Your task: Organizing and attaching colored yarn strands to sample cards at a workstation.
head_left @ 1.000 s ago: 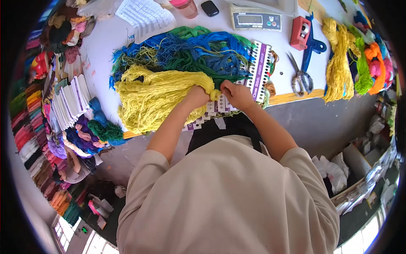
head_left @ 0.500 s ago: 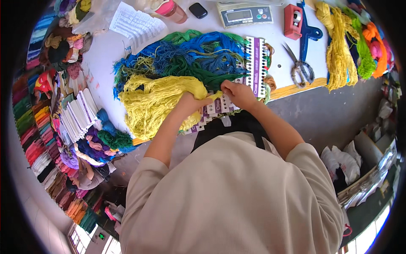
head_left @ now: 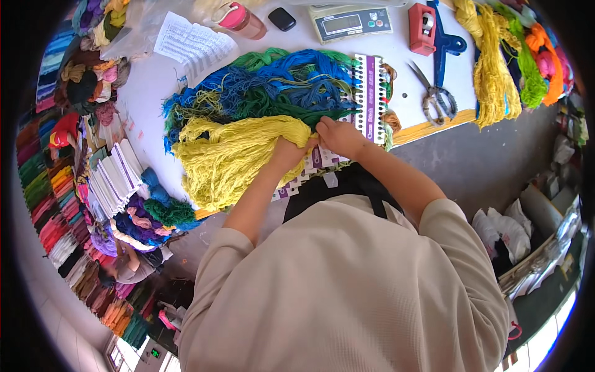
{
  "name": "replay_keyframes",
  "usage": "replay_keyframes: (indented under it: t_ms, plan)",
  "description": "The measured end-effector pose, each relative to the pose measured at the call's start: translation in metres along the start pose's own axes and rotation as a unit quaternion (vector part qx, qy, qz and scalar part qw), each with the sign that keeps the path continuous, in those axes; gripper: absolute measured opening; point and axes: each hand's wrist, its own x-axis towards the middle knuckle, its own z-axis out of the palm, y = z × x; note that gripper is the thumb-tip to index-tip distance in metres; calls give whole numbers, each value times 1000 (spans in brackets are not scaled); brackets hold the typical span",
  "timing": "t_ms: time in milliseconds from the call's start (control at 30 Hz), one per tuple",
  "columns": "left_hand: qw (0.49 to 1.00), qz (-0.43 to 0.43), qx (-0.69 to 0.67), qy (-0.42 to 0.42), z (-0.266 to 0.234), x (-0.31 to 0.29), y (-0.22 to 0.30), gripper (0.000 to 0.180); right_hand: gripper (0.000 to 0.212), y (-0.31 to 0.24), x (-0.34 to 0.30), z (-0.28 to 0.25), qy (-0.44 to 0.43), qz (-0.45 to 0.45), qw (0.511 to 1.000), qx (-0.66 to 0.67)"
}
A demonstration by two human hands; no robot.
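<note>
My left hand (head_left: 292,154) is closed round the gathered end of a thick yellow thread hank (head_left: 229,158), whose loose strands fan out to the left over the table edge. Right beside it, my right hand (head_left: 339,137) pinches at the tip of that yellow end; its fingertips are partly hidden. Both hands are over punched thread cards (head_left: 372,102), white with purple bands and rows of holes. Blue and green thread hanks (head_left: 291,77) hang from the cards' holes and spread leftward behind the yellow one.
On the white table (head_left: 145,93) are scissors (head_left: 434,102), a red tape dispenser (head_left: 423,31), a blue clip-like tool (head_left: 447,46), a scale (head_left: 350,23), a pink-lidded bottle (head_left: 243,22) and a written sheet (head_left: 192,46). More yellow hanks (head_left: 493,68) lie at right; stacked cards (head_left: 116,173) at left.
My hands have drawn together; the yellow end that was stretched between them is now mostly covered by my fingers. My left hand has moved right, and the view has shifted slightly.
</note>
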Motion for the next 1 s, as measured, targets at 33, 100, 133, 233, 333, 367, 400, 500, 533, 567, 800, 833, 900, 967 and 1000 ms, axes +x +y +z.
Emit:
replay_keyframes:
  t_ms: [33, 100, 133, 233, 333, 367, 400, 500, 533, 567, 800, 833, 900, 967, 1000]
  plan:
    - [1000, -3, 0, 3, 0, -1, -2, 33, 26, -1, 3, 2, 13, -12, 1000, -11]
    - [1000, 5, -9, 16, 1, 0, -6, 35, 26, -1, 2, 2, 22, -10, 1000, 11]
    - [1000, 3, -10, 17, 2, 0, -6, 35, 26, -1, 0, 1, 32, -2, 999, 31]
    - [999, -6, 4, 35, 3, 1, -5, 33, 27, 0, -2, -2, 31, -14, 999, 30]
    - [998, -50, -36, 1, -1, 2, -5, 35, 26, -2, 1, 6, 39, 5, 999, 23]
    - [997, -43, -62, -26, -5, 3, -4, 36, 26, 0, 0, 10, 40, 6, 999, 23]
    - [994, -36, -88, -53, -9, 4, -3, 37, 22, 2, -2, 13, 57, 3, 998, 21]
    - [984, -73, 77, -145, -22, 6, 2, 40, 18, -2, -4, 6, 64, -3, 998, 16]
    - [984, -73, 77, -145, -27, 3, 4, 40, 17, -2, -5, 2, 58, -4, 998, 9]
    - [975, -58, 155, -147, -32, -2, 7, 42, 17, 0, -6, 3, 59, -4, 998, 10]
    - [973, -81, 196, -91, -46, -17, 20, 45, 11, 4, -5, 9, 88, 2, 996, 27]
    - [991, -54, 120, -23, -44, -19, 23, 44, 10, 4, -7, 10, 81, 10, 996, 31]
    - [982, -167, -70, -52, -39, -13, 29, 40, 10, 6, -8, 12, 86, 11, 996, 33]
    - [922, -264, -280, -46, -24, -6, 34, 32, 10, 5, -6, 12, 93, 8, 995, 35]
    - [922, -265, -280, -44, -19, -2, 30, 32, 10, 4, -4, 11, 99, 5, 994, 41]
